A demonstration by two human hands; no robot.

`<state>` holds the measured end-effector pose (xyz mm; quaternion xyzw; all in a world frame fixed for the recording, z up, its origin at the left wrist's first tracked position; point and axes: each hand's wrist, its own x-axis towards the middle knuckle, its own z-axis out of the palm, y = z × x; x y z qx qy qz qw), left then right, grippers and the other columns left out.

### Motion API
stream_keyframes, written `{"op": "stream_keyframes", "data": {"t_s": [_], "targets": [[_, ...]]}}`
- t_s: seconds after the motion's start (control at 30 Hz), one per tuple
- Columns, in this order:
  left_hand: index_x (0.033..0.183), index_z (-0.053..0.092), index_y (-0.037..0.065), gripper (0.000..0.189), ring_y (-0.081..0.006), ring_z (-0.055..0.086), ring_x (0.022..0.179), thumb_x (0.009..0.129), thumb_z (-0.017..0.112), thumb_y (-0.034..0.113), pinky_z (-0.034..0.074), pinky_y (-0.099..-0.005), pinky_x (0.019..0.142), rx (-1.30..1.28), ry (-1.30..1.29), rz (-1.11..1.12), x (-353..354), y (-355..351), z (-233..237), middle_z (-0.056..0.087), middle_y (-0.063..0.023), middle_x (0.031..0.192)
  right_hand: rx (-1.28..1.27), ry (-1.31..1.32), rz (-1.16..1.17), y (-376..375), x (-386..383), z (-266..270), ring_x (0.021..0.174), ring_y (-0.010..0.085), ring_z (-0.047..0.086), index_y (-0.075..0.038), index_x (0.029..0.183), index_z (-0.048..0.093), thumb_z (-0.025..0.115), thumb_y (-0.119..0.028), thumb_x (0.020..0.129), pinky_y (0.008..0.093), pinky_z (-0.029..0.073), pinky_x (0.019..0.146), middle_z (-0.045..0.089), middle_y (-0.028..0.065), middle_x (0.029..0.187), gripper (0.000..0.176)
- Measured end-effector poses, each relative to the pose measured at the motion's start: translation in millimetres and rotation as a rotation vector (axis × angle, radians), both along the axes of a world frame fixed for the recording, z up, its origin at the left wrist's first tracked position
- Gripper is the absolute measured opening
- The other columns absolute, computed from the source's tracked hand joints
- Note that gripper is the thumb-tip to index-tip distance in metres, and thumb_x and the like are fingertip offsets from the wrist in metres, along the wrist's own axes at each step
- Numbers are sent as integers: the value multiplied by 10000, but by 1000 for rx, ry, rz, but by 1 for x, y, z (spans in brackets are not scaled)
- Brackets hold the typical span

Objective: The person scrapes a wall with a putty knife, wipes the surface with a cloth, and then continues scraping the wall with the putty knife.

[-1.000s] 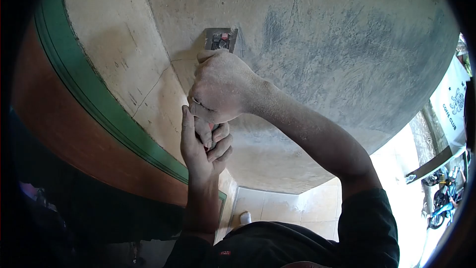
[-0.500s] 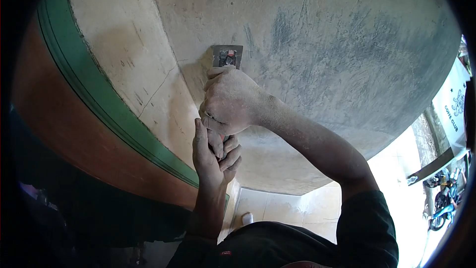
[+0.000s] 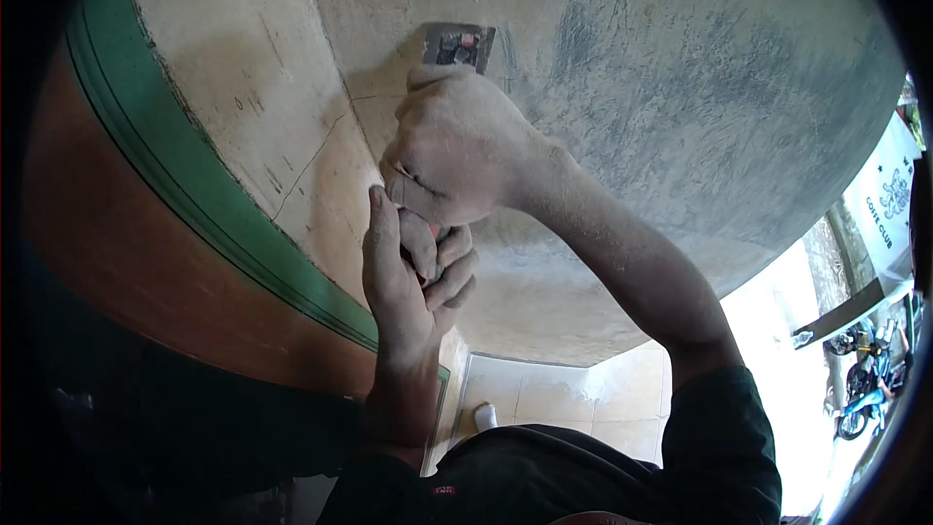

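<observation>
My right hand (image 3: 455,151), coated in pale dust, is closed around the handle of a scraper (image 3: 481,51). Its flat, dark metal blade points upward at the grey plastered wall (image 3: 661,126) and appears to lie against it. Below, my left hand (image 3: 406,282) has its fingers curled at the lower end of the handle, its thumb raised along the side. A little red and black of the handle shows between the hands; the rest is hidden in my grip. Dark scuffed patches mark the wall right of the blade.
A cracked cream wall section (image 3: 243,87) meets the grey wall at a corner on the left, bordered by green trim (image 3: 204,194). Pale floor tiles (image 3: 544,394) lie below. At the far right are a banner (image 3: 886,190) and parked motorcycles (image 3: 860,389).
Both hands and the scraper have moved upward along the wall, and the blade is slightly more tilted. The grip looks the same.
</observation>
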<state>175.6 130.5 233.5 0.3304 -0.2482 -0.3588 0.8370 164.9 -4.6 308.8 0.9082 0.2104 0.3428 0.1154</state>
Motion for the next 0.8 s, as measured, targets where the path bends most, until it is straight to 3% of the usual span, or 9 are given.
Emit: {"op": "stream_keyframes", "data": {"t_s": [0.07, 0.17, 0.27, 0.37, 0.53, 0.63, 0.67, 0.8], "targets": [[533, 278, 154, 593, -24, 217, 315, 913, 312, 607, 117, -168, 268, 47, 84, -17, -13, 4, -12, 375, 0, 542, 47, 22, 9, -1, -13, -20, 530, 166, 497, -149, 485, 504, 543, -254, 662, 309, 388, 637, 485, 17, 480, 210], [529, 277, 147, 600, -30, 204, 315, 915, 310, 604, 127, -172, 277, 42, -70, -4, -13, -8, -25, 370, -15, 538, 82, 84, 4, -13, -16, -27, 531, 185, 497, -142, 484, 497, 538, -273, 645, 322, 386, 649, 484, 8, 480, 212], [524, 278, 142, 601, -35, 200, 319, 921, 310, 592, 124, -168, 288, 12, -49, -74, -7, -4, 3, 368, -20, 538, 64, 21, -8, -11, -14, -14, 533, 171, 500, -154, 494, 500, 548, -286, 623, 316, 386, 651, 488, -5, 479, 191], [506, 289, 119, 605, -55, 231, 329, 959, 268, 519, 162, -205, 306, 10, 8, -74, -15, 2, -12, 339, -34, 524, 65, 27, -4, -9, -15, -16, 537, 169, 505, -159, 512, 514, 542, -288, 641, 318, 388, 652, 494, -4, 486, 184], [514, 290, 147, 593, -56, 207, 330, 941, 274, 558, 163, -196, 304, 16, -52, -49, -7, -6, 18, 361, -41, 543, 85, 17, -34, -7, -17, 3, 537, 198, 504, -145, 514, 530, 521, -267, 692, 320, 402, 663, 494, 17, 488, 216], [521, 295, 139, 595, -58, 207, 329, 939, 274, 561, 166, -196, 300, 44, 79, -100, -17, -2, -2, 368, -42, 543, 94, -7, 23, -12, -18, -16, 552, 184, 511, -144, 514, 533, 544, -270, 665, 314, 408, 674, 491, 3, 486, 196], [529, 297, 131, 592, -60, 202, 330, 944, 273, 552, 160, -195, 307, 72, 13, -44, -24, -1, -10, 357, -38, 536, 86, 42, 2, -13, -22, -28, 555, 189, 510, -138, 516, 535, 542, -277, 662, 317, 408, 675, 492, 6, 487, 202], [515, 273, 125, 601, -60, 186, 337, 949, 269, 542, 137, -199, 318, 55, -19, -46, -18, -6, 5, 321, -23, 523, 55, 52, 9, -20, -17, -7, 561, 188, 508, -140, 513, 524, 540, -294, 671, 319, 405, 679, 491, 4, 486, 222]]}}
